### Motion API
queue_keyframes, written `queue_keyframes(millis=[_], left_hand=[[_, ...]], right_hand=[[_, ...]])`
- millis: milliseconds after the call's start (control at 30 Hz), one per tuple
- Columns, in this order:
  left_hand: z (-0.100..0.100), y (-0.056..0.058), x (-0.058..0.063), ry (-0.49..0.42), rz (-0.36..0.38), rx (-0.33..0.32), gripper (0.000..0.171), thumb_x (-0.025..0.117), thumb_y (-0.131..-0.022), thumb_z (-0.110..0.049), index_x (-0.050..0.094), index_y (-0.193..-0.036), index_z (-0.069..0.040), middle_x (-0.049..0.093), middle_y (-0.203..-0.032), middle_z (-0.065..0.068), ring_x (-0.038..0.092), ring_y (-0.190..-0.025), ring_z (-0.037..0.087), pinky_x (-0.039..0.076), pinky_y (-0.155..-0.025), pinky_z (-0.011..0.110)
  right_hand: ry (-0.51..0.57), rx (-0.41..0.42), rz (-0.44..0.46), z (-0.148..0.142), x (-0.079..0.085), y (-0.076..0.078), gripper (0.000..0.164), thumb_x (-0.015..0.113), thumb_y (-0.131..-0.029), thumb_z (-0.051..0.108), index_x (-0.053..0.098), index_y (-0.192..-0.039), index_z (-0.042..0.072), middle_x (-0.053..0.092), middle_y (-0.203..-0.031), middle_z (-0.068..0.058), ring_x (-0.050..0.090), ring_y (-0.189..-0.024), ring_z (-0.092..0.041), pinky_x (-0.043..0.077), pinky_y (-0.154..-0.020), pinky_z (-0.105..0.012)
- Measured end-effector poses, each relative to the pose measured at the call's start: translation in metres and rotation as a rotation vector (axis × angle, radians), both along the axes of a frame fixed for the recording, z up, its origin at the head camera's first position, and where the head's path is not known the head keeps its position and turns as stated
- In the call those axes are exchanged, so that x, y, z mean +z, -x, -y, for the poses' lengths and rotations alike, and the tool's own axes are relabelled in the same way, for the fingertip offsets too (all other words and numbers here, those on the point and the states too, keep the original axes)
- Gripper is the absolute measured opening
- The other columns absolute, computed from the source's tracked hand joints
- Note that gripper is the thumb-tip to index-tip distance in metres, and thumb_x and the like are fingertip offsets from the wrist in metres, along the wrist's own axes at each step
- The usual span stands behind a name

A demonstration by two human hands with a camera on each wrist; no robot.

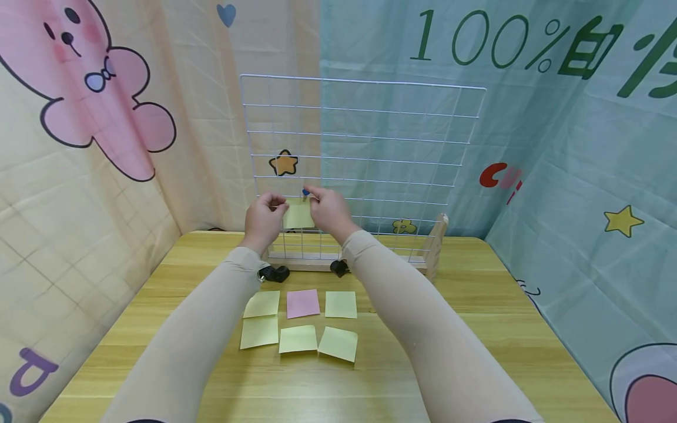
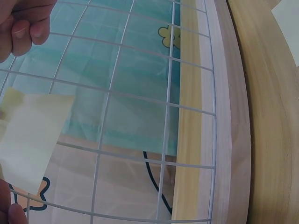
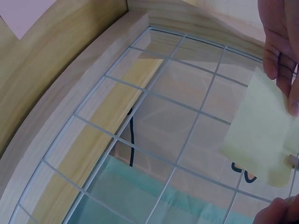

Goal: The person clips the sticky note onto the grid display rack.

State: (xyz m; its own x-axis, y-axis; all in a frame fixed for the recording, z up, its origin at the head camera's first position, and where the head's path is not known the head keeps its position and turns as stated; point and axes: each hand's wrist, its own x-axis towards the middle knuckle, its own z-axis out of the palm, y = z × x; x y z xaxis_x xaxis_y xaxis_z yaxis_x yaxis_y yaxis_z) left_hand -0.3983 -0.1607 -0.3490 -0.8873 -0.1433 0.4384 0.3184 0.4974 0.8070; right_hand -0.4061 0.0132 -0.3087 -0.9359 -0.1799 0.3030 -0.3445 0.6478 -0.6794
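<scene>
A pale yellow sticky note (image 1: 298, 215) lies against the front of the white wire grid (image 1: 370, 138), low on its left side. My left hand (image 1: 264, 220) pinches the note's left edge between thumb and fingers. At the note's upper right, a small clip with a blue end (image 1: 305, 192) sits by the top edge. My right hand (image 1: 332, 212) has its forefinger and thumb at this clip, the other fingers curled. In the right wrist view, a bit of metal (image 3: 293, 161) shows at the note's edge; the rest of the clip is out of frame.
The grid stands in a wooden base with an upright end piece (image 1: 436, 247). On the wooden table (image 1: 423, 352) in front lie several yellow sticky notes (image 1: 259, 333) and one pink note (image 1: 303, 304), in two rows between my forearms. Printed curtains hang behind and beside the table.
</scene>
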Motion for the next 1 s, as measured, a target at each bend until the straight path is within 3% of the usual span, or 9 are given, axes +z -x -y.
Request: queue_keyframes(millis=[200, 333, 467, 567, 667, 1000], left_hand=[[-0.0002, -0.0004, 0.0001, 0.0, -0.004, -0.007, 0.017, 0.066, -0.105, -0.018, 0.069, -0.116, -0.005, 0.072, -0.115, 0.015, 0.068, -0.104, 0.03, 0.052, -0.08, 0.034], [0.0001, -0.0002, 0.0005, 0.003, 0.002, -0.007, 0.018, 0.065, -0.106, -0.018, 0.069, -0.117, -0.005, 0.072, -0.116, 0.015, 0.068, -0.105, 0.03, 0.052, -0.081, 0.034], [0.0007, -0.0001, 0.0005, 0.005, 0.013, -0.003, 0.018, 0.065, -0.106, -0.019, 0.069, -0.117, -0.006, 0.072, -0.116, 0.014, 0.067, -0.106, 0.029, 0.053, -0.081, 0.035], [0.001, 0.0002, 0.0003, -0.004, 0.019, -0.003, 0.018, 0.065, -0.106, -0.019, 0.069, -0.117, -0.006, 0.072, -0.117, 0.013, 0.067, -0.106, 0.029, 0.053, -0.083, 0.036], [0.0013, 0.0004, -0.0002, -0.012, 0.024, -0.003, 0.018, 0.065, -0.106, -0.02, 0.069, -0.117, -0.007, 0.072, -0.117, 0.013, 0.068, -0.107, 0.028, 0.054, -0.085, 0.037], [0.0022, -0.0017, -0.0001, -0.009, 0.031, -0.005, 0.02, 0.065, -0.106, -0.021, 0.069, -0.118, -0.006, 0.072, -0.117, 0.014, 0.067, -0.109, 0.031, 0.055, -0.09, 0.042]], right_hand=[[0.002, 0.023, 0.04, -0.0013, 0.0013, -0.0008, 0.046, 0.047, -0.111, 0.015, 0.056, -0.153, 0.03, 0.067, -0.142, -0.007, 0.036, -0.043, -0.011, 0.036, -0.042, -0.023], [-0.006, 0.047, 0.062, -0.0025, 0.0012, 0.0003, 0.048, 0.047, -0.111, 0.016, 0.052, -0.156, 0.033, 0.07, -0.136, -0.006, 0.037, -0.044, -0.01, 0.037, -0.043, -0.023], [-0.008, 0.073, 0.086, -0.0037, 0.0014, 0.0012, 0.049, 0.05, -0.111, 0.019, 0.049, -0.158, 0.034, 0.073, -0.109, -0.007, 0.039, -0.045, -0.01, 0.038, -0.044, -0.023], [-0.005, 0.09, 0.1, -0.005, 0.0015, 0.0016, 0.05, 0.053, -0.111, 0.02, 0.048, -0.159, 0.035, 0.059, -0.076, -0.005, 0.041, -0.045, -0.01, 0.038, -0.044, -0.023], [-0.001, 0.105, 0.102, -0.0061, 0.0015, 0.0017, 0.051, 0.057, -0.11, 0.022, 0.048, -0.159, 0.033, 0.046, -0.063, 0.001, 0.046, -0.046, -0.011, 0.039, -0.044, -0.024], [-0.019, 0.122, 0.085, -0.0068, 0.0013, 0.0013, 0.051, 0.06, -0.109, 0.024, 0.049, -0.158, 0.031, 0.046, -0.063, 0.001, 0.051, -0.048, -0.011, 0.04, -0.046, -0.024]])
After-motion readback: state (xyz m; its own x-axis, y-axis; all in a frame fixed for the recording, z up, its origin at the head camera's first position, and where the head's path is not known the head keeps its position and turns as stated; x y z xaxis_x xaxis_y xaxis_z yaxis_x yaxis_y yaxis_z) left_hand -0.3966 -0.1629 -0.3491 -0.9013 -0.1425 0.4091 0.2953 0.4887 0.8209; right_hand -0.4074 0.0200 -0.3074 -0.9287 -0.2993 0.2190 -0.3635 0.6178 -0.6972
